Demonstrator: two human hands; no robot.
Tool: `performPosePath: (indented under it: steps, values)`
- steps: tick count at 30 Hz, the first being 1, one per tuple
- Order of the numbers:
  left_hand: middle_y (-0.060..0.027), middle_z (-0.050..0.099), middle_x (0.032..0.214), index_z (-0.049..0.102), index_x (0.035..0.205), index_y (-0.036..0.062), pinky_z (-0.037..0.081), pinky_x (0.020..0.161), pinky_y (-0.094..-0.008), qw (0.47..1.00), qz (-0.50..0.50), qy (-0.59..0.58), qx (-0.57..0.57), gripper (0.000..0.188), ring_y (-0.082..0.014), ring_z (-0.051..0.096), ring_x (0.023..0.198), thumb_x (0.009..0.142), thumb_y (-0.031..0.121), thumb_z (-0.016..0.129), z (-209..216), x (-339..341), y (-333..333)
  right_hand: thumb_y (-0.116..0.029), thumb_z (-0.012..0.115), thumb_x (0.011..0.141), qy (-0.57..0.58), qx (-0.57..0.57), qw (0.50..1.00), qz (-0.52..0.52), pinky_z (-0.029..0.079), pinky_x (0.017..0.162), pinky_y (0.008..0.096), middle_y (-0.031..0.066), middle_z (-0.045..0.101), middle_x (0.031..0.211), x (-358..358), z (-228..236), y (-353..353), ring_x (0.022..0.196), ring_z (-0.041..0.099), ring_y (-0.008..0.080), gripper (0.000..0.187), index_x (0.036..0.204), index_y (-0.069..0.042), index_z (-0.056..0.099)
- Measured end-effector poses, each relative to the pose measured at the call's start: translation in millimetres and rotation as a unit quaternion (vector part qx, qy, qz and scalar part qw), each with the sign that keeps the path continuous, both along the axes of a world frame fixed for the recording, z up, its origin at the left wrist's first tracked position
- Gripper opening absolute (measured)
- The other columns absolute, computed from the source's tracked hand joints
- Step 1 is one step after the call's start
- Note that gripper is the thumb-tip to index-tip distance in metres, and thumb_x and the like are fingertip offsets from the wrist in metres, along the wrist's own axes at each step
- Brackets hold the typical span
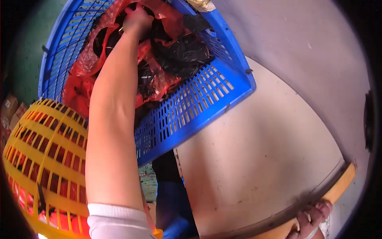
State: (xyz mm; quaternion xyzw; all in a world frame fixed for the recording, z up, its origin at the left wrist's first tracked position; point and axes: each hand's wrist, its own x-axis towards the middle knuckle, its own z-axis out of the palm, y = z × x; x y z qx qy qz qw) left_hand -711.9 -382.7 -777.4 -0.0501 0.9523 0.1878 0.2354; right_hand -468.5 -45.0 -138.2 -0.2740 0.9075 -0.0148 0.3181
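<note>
My left arm stretches up into a blue slatted plastic basket (203, 103). At its end my left hand (137, 20) is among crumpled red plastic bags (85, 65) and black pieces (181, 55); its fingers are blurred and partly hidden, so what it holds does not show. Low on the right, my right hand (312, 219) has its fingers curled over a yellowish wooden strip (338, 183) along the edge of a pale tabletop (258, 147). The basket rests tilted over the tabletop's far left part.
A yellow slatted plastic basket (51, 159) with red and black contents stands at the left. Below the blue basket, between yellow basket and tabletop, dark blue fabric (173, 203) shows. Cardboard boxes (10, 107) sit at the far left on a green floor (26, 59).
</note>
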Motion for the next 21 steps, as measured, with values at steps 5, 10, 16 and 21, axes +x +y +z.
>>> performPosePath:
  steps: [5, 10, 16, 21]
  values:
    - [-0.0176, 0.044, 0.139, 0.04, 0.14, 0.0198, 0.047, 0.094, -0.051, 0.965, -0.19, -0.047, -0.172, 0.073, -0.0404, 0.055, 0.113, 0.075, 0.033, 0.07, -23, -18, -9, -0.041, 0.031, 0.092, 0.015, -0.038, 0.999, -0.016, 0.048, 0.075, 0.0402, 0.0092, 0.064, 0.089, -13, -11, -5, 0.089, 0.057, 0.0257, 0.05, 0.086, -0.008, 0.069]
    - [-0.0284, 0.065, 0.102, 0.059, 0.121, 0.005, 0.049, 0.088, -0.0459, 0.987, 0.116, -0.019, 0.107, 0.059, -0.0406, 0.062, 0.1, 0.074, 0.039, 0.071, 46, 92, -7, -0.041, 0.034, 0.092, 0.005, -0.019, 1.0, -0.023, 0.048, 0.075, 0.0405, 0.0103, 0.064, 0.09, -13, -18, -11, 0.087, 0.058, 0.0259, 0.05, 0.088, -0.007, 0.069]
    - [-0.0246, 0.068, 0.089, 0.071, 0.088, -0.0001, 0.051, 0.079, -0.0441, 0.977, 0.212, -0.014, 0.01, 0.045, -0.0383, 0.066, 0.088, 0.075, 0.043, 0.073, 56, 106, -70, -0.042, 0.033, 0.093, 0.028, -0.016, 0.999, -0.019, 0.049, 0.072, 0.0394, 0.0106, 0.065, 0.09, -10, -16, -7, 0.085, 0.06, 0.0256, 0.05, 0.089, -0.007, 0.069]
    - [-0.0356, 0.047, 0.124, 0.046, 0.123, -0.0003, 0.045, 0.092, -0.0499, 0.956, 0.28, 0.044, -0.078, 0.073, -0.0485, 0.053, 0.11, 0.071, 0.041, 0.076, 60, 97, -66, -0.044, 0.028, 0.096, 0.04, -0.04, 0.998, -0.016, 0.049, 0.072, 0.0391, 0.0092, 0.065, 0.086, -6, -17, -2, 0.084, 0.059, 0.0244, 0.055, 0.085, -0.009, 0.069]
